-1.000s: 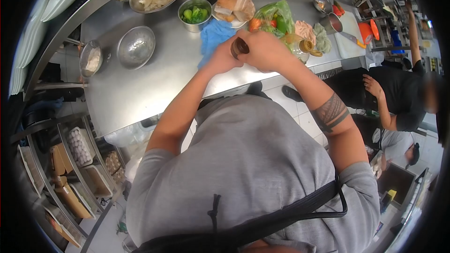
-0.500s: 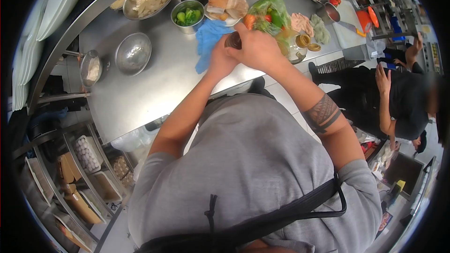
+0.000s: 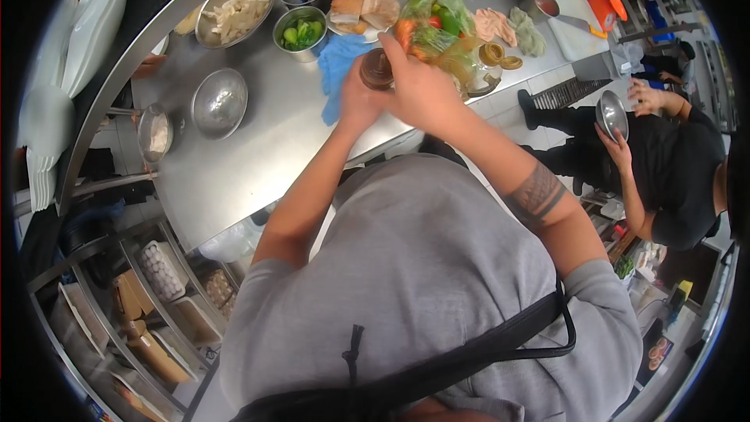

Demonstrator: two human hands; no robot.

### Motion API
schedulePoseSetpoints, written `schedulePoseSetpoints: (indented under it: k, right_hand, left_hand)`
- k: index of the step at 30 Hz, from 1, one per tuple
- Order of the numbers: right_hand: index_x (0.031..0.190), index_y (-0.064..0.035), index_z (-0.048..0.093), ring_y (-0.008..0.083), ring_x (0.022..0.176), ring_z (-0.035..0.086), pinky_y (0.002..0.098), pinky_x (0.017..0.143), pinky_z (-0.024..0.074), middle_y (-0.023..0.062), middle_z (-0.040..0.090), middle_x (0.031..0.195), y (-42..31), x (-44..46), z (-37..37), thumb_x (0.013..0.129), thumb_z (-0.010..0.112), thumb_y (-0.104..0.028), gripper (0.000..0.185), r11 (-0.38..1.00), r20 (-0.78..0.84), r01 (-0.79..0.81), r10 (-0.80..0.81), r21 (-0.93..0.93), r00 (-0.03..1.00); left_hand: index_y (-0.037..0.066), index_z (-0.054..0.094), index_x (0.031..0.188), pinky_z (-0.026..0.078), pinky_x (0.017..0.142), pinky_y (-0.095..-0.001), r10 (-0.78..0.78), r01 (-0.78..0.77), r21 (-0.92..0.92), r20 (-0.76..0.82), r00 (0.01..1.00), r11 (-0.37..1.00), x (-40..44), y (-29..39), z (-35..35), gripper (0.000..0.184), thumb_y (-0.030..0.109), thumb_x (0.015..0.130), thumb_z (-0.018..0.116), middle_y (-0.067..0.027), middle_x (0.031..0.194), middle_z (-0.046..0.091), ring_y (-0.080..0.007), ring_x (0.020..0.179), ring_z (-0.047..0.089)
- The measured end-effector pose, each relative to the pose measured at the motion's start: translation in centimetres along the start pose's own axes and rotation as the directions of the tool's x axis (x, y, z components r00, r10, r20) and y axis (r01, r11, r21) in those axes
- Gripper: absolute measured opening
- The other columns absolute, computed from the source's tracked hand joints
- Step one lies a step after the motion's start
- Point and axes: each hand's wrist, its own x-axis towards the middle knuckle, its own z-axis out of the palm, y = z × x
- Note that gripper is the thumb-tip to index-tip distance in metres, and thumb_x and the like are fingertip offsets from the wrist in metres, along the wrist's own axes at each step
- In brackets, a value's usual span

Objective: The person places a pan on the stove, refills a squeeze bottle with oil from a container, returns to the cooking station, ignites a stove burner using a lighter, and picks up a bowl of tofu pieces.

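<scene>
A dark brown round-topped object [image 3: 377,70], perhaps a grinder or jar, is between my two hands over the steel table's front part. My left hand [image 3: 358,101] is wrapped round it from the left and below. On its right side, my right hand [image 3: 422,87] grips it with bent fingers. Just left of my hands lies a blue cloth [image 3: 337,70]. A green plastic bag of vegetables [image 3: 441,19] sits beyond my right hand, and a clear bottle with a yellowish cap [image 3: 486,74] stands beside it.
On the steel table [image 3: 266,148] are a metal bowl [image 3: 219,104], a bowl of pale strips [image 3: 234,17], a pot of greens [image 3: 301,34] and a white board [image 3: 578,31] with a knife. A co-worker [image 3: 672,164] in black stands at the right.
The view has shifted, so the table items sit further left. The brown object's round top now shows more between my hands. The co-worker in black now holds a metal bowl.
</scene>
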Motion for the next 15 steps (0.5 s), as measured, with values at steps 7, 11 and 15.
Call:
schedulePoseSetpoints:
  k: [7,11,15]
  right_hand:
    - [0.092,0.0009,0.072,0.0345,0.081,0.071,0.0436,0.074,0.055,0.0187,0.072,0.09,5.9,-8.7,-4.2,0.087,0.08,-0.041,0.043,0.923,0.533,-0.383,0.306,0.037,0.789]
    - [0.122,-0.001,0.065,0.0333,0.095,0.072,0.0424,0.084,0.0565,0.0176,0.071,0.107,14.8,-12.0,-0.3,0.081,0.085,-0.024,0.051,0.847,-0.11,-0.492,0.519,0.202,0.848]
    - [0.122,0.0001,0.065,0.0256,0.1,0.069,0.0385,0.086,0.0546,0.0141,0.069,0.111,13.5,-9.5,-0.3,0.083,0.082,-0.018,0.047,0.775,-0.304,-0.302,0.527,0.555,0.794]
  left_hand:
    - [0.005,0.046,0.139,0.051,0.104,-0.0387,-0.122,0.118,0.071,0.065,0.99,0.991,-0.1,-0.4,-0.4,0.083,0.021,0.072,0.093,-0.0129,0.128,0.067,-0.0256,0.121,0.066]
    - [0.003,0.046,0.14,0.051,0.104,-0.04,-0.109,0.109,0.073,-0.001,0.994,0.991,-0.9,-0.6,0.2,0.08,0.014,0.074,0.09,-0.0148,0.127,0.068,-0.0277,0.119,0.067]
    - [0.004,0.047,0.141,0.052,0.103,-0.0407,-0.101,0.099,0.123,0.007,0.995,0.987,-0.8,-2.7,0.5,0.082,0.016,0.073,0.091,-0.0144,0.126,0.069,-0.0281,0.118,0.068]
